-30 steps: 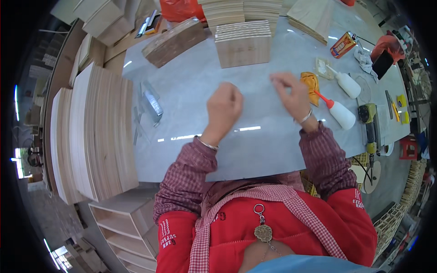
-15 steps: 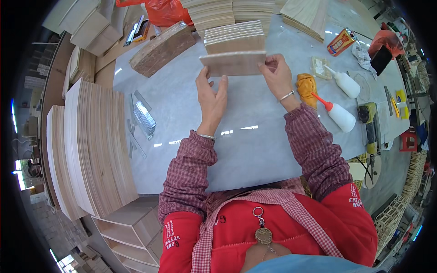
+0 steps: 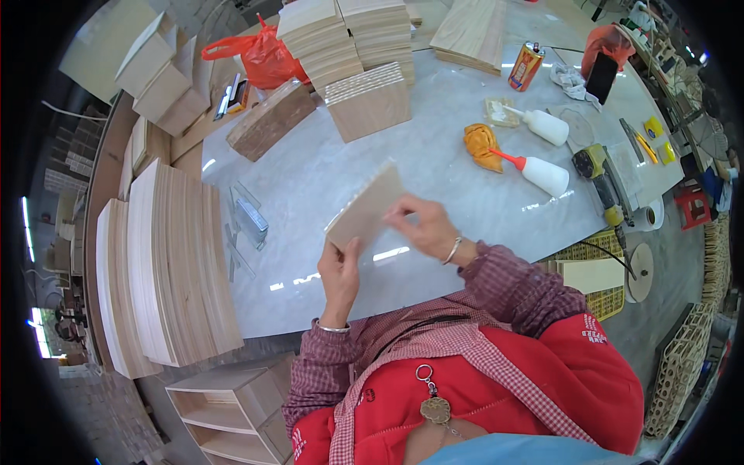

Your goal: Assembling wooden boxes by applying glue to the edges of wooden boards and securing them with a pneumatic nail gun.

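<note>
A thin, light wooden board (image 3: 366, 203) is held tilted above the grey tabletop, in front of my body. My left hand (image 3: 339, 275) is closed on its lower left end, with the thumb on the near face. At the board's right edge, the curled fingers of my right hand (image 3: 425, 226) pinch it close to the lower corner. Just beyond the board stands a short stack of similar boards (image 3: 370, 107), with pale wavy edges along its top.
Tall wooden panels (image 3: 182, 263) stand at the left. A brown block (image 3: 271, 120) lies at the back left. To the right are two glue bottles (image 3: 545, 177), an orange cloth (image 3: 482, 147), a can (image 3: 527, 67) and a power drill (image 3: 598, 180). Metal strips (image 3: 249, 221) lie left of centre.
The board has come off the front of the stack, moved toward my body and turned to a slant. Both hands came back with it, and the view has shifted.
</note>
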`<state>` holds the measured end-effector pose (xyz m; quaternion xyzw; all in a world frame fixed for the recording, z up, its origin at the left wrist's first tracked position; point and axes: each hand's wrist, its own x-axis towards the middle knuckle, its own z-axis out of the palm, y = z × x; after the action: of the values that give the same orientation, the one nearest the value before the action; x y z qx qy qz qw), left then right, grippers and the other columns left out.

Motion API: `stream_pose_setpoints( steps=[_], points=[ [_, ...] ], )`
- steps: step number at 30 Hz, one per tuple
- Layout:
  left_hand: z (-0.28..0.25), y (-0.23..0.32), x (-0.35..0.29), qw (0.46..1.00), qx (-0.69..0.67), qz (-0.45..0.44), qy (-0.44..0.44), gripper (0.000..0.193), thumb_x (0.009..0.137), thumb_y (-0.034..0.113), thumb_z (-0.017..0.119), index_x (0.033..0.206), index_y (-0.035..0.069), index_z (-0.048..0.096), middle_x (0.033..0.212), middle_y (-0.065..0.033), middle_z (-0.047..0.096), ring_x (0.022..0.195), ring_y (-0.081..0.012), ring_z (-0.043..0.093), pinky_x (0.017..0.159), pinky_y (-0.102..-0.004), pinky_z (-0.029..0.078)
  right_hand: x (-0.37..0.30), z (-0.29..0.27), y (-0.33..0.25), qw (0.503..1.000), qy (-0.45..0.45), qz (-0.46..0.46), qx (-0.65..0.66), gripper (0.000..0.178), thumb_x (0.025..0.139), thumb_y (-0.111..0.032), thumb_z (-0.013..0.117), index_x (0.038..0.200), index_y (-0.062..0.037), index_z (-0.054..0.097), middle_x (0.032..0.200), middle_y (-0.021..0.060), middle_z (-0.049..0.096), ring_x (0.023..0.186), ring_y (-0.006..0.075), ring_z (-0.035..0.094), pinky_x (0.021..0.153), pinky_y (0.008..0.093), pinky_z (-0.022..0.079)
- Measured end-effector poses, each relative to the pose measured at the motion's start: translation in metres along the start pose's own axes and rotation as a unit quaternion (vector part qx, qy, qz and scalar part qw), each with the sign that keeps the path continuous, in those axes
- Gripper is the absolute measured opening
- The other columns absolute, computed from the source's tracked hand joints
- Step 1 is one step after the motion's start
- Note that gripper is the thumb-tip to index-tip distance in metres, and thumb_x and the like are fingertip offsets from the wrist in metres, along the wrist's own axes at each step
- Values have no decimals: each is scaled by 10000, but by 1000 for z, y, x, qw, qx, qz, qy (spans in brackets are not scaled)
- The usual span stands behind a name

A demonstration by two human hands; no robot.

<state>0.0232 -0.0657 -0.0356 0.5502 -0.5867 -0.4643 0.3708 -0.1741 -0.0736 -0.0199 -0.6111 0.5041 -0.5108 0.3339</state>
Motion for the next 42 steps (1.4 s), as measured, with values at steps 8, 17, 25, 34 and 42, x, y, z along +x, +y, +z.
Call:
stream_pose_setpoints(
  steps=[8, 17, 25, 34, 42],
  points=[
    [-21, 6, -36, 971, -237, -41, -9, 282, 907, 72, 559, 1176, -14, 549, 1043, -106, 623, 866, -148, 579, 760, -258, 478, -39, -52, 21, 976, 71, 134, 159, 49, 857, -28, 586, 854, 5, 622, 960, 85, 684, 772, 128, 609, 736, 223, 505],
    [-37, 18, -60, 984, -175, -25, -14, 270, 892, 99, 556, 1129, -29, 560, 955, -81, 624, 765, -131, 579, 690, -227, 487, -57, -45, -28, 919, -30, 243, 308, 173, 871, -54, 552, 1010, 1, 637, 913, 97, 645, 836, 161, 608, 759, 275, 528],
    [-96, 48, -84, 990, 110, 72, 50, 317, 861, 206, 637, 1127, 42, 588, 865, -30, 648, 723, -117, 569, 686, -248, 471, -60, -45, -9, 921, -206, 260, 204, 221, 834, -77, 621, 1034, 17, 614, 819, 70, 628, 662, 122, 556, 580, 231, 486],
    [-321, 39, -125, 772, 522, -26, 362, 706, 773, 507, 671, 1212, -22, 513, 1218, -228, 535, 1104, -361, 533, 929, -411, 435, -57, -81, 33, 955, -65, 242, 160, 223, 836, -74, 636, 1033, 27, 607, 795, 52, 632, 613, 93, 537, 530, 187, 447],
    [-350, 59, -124, 773, 506, 19, 383, 730, 775, 514, 664, 1221, -42, 506, 1216, -230, 537, 1095, -364, 535, 958, -403, 418, -61, -90, 40, 958, -45, 249, 135, 223, 845, -95, 642, 1030, 25, 608, 785, 48, 634, 586, 85, 528, 518, 178, 438]
  ],
)
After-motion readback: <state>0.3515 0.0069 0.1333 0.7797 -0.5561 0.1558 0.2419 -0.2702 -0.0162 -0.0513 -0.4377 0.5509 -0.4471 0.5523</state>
